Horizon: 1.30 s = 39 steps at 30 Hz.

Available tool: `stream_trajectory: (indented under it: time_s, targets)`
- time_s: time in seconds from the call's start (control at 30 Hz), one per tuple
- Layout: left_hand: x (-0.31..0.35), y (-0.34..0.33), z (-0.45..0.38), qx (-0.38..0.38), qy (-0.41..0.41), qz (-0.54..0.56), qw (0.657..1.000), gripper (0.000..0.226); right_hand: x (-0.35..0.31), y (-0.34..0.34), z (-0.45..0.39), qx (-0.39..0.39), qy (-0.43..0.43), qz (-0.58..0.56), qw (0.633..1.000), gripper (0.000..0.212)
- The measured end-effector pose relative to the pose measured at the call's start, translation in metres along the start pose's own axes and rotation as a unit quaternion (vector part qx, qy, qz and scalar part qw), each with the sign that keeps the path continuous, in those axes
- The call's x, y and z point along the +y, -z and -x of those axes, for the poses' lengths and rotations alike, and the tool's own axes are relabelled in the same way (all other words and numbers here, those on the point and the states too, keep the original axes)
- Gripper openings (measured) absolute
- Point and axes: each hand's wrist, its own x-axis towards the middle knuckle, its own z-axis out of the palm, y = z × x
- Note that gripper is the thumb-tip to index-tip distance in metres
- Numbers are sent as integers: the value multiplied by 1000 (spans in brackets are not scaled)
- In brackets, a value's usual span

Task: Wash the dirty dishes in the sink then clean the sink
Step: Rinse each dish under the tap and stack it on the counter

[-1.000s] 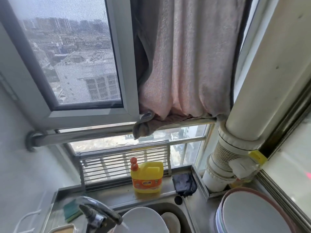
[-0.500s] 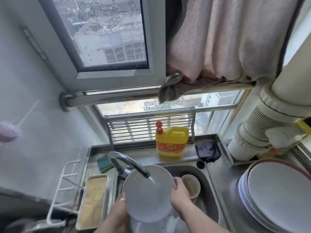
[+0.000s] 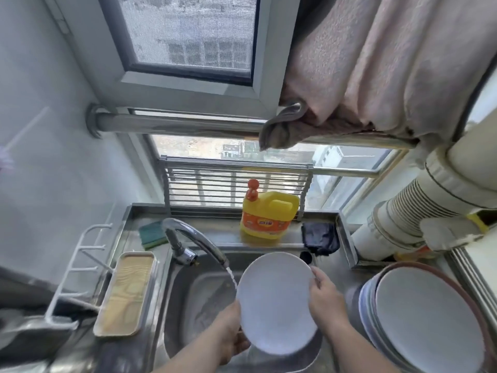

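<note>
White plate point(image 3: 277, 302) was held tilted over the steel sink point(image 3: 199, 294), gripped at its edges by the left hand point(image 3: 228, 332) and right hand point(image 3: 326, 300), fingers curled round the rim. Water from the tap point(image 3: 193, 238) was seen falling just beside its left edge.

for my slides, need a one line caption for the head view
Both hands, left hand and right hand, hold a white plate over the sink beside the running faucet.
</note>
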Motion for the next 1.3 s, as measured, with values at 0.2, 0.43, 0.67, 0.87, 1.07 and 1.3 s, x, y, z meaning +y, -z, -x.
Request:
stream_trajectory:
  time_s: [0.2, 0.43, 0.67, 0.87, 1.07, 1.3]
  targets:
    - [4, 11, 15, 31, -21, -52, 998, 25, 33, -5, 0, -23, -100, -1, 995, 30]
    - [53, 53, 39, 117, -143, -169, 968, 34, 36, -72, 34, -209, -164, 33, 964, 21]
    - [81, 94, 64, 179, -282, -287, 898, 30, -11, -134, 63, -229, -217, -241, 918, 27]
    - [54, 141, 47, 209, -233, -172, 934, 30, -42, -123, 44, -184, -119, -225, 949, 47]
    - [18, 119, 15, 120, -108, 46, 986, 45, -49, -70, 29, -162, 30, -103, 981, 46]
    - [10, 45, -6, 27, -47, 98, 994, 28, -48, -3, 25, -67, 195, 46, 977, 49]
